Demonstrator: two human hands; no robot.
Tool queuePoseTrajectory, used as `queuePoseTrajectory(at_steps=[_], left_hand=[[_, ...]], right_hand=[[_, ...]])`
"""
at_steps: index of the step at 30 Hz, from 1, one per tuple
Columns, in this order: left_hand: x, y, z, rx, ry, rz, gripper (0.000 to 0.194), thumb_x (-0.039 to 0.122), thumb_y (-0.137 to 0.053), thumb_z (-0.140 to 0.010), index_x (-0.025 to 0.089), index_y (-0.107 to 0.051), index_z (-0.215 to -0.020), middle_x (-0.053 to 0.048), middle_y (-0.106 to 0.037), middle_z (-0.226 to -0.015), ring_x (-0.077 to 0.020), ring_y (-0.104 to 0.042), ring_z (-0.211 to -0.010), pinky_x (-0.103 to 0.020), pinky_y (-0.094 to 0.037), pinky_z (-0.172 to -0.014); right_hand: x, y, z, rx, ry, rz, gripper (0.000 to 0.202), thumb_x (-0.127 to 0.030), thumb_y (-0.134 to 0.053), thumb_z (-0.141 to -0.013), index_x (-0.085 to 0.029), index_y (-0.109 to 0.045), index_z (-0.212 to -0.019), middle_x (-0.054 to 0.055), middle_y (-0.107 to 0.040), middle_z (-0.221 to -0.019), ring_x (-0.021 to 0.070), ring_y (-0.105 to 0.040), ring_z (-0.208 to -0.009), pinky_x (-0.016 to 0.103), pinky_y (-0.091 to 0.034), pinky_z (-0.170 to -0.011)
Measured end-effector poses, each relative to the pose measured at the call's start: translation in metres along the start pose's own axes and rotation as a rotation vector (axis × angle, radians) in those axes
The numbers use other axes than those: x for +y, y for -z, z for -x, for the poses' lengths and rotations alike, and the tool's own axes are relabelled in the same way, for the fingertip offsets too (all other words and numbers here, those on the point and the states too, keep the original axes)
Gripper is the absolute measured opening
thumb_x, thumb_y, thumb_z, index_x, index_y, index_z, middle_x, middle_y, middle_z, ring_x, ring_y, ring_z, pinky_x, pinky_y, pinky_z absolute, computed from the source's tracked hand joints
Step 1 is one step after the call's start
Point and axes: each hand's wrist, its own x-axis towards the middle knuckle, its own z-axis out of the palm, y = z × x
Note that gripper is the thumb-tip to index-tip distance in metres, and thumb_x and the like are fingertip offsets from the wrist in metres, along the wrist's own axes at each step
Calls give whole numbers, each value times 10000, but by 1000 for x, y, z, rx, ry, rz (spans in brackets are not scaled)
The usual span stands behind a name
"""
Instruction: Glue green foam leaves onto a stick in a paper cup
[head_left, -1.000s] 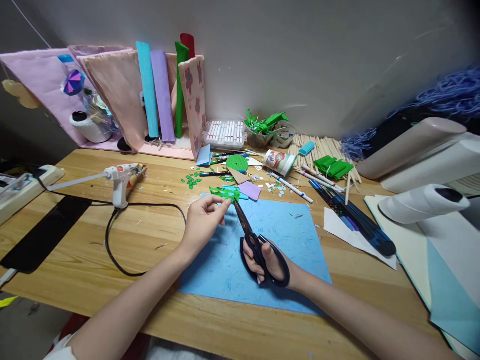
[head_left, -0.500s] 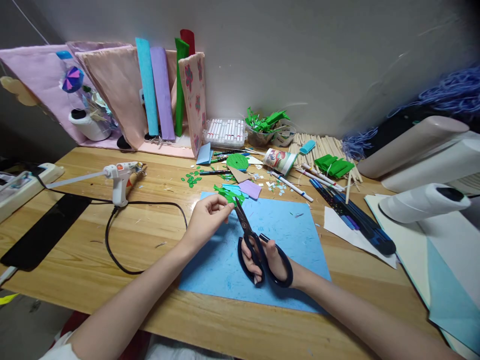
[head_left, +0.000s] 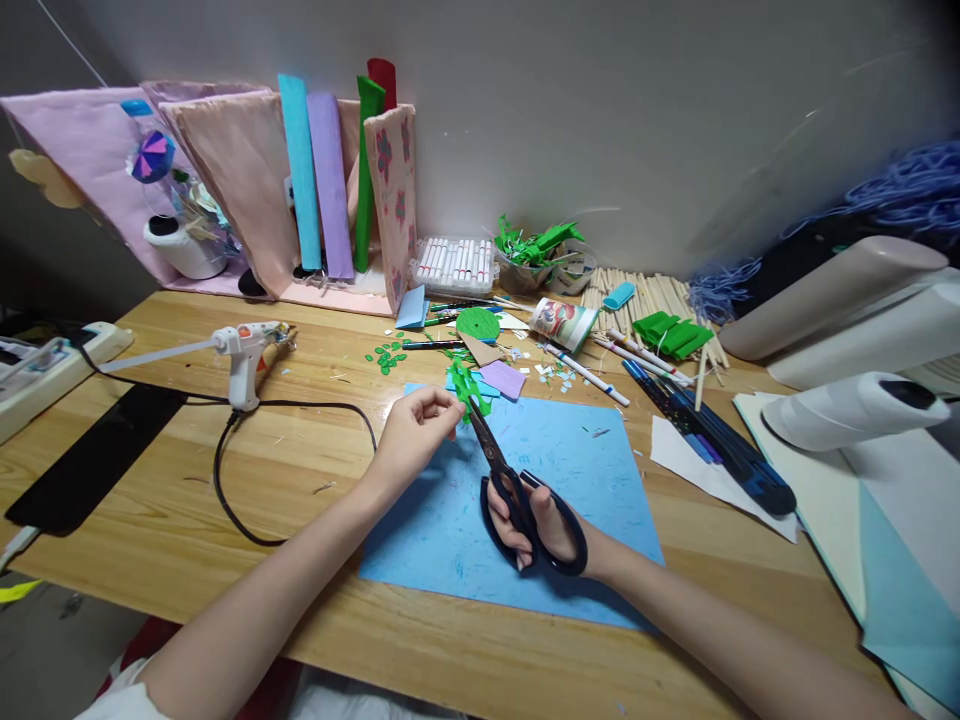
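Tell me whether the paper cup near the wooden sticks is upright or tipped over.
Tipped over: the paper cup lies on its side on the table, its printed wall facing up.

Blue sheet [head_left: 555, 530]: landmark, flat on the wooden desk [head_left: 322, 590]
Left hand [head_left: 424, 425]: pinching green crepe paper [head_left: 466, 385] above its far edge
Right hand [head_left: 529, 520]: holding black-handled scissors [head_left: 491, 450] over it
Glue gun [head_left: 242, 365]: left of it
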Motion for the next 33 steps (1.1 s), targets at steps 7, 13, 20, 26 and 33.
queuePoseTrajectory(at_steps=[7,13,20,26,33], left_hand=[[1,1,0,13,2,-9,220,366,-646,-691,172,-544,-666,65,-487,-479,-63,-388,-418,-206,-277,-443],[1,2,0,22,-7,-48,253,395,-619,-704,161,-537,-653,61,-470,-484,-60,-381,-443,-198,-269,-456],[-2,1,0,-6,4,-68,243,365,-606,-686,151,-507,-629,63,-429,-497,-57,-372,-465,-194,-258,-467],[-2,1,-1,-9,0,-84,239,368,-581,-697,151,-507,-630,65,-402,-496,-58,-340,-464,-198,-242,-466],[-3,3,-2,-2,-26,-105,234,363,-558,-721,148,-520,-638,63,-397,-492,-61,-318,-465,-210,-225,-469]], right_hand=[[-2,1,1,-16,3,22,679,-864,-341,-637,-197,-398,-750,-93,-386,-483,45,-326,-344,163,-364,-336],[1,1,2,-21,-17,5,730,-895,-292,-590,-195,-410,-763,-88,-395,-494,52,-344,-371,181,-405,-371],[8,4,1,-26,-7,-25,728,-885,-275,-619,-192,-427,-781,-86,-409,-495,53,-358,-370,179,-410,-376],[2,2,0,-17,-6,7,700,-877,-307,-626,-197,-411,-752,-93,-391,-479,50,-333,-352,167,-387,-341],[-2,1,1,-14,-4,19,672,-859,-346,-645,-197,-401,-748,-98,-383,-476,43,-316,-341,156,-359,-328]])
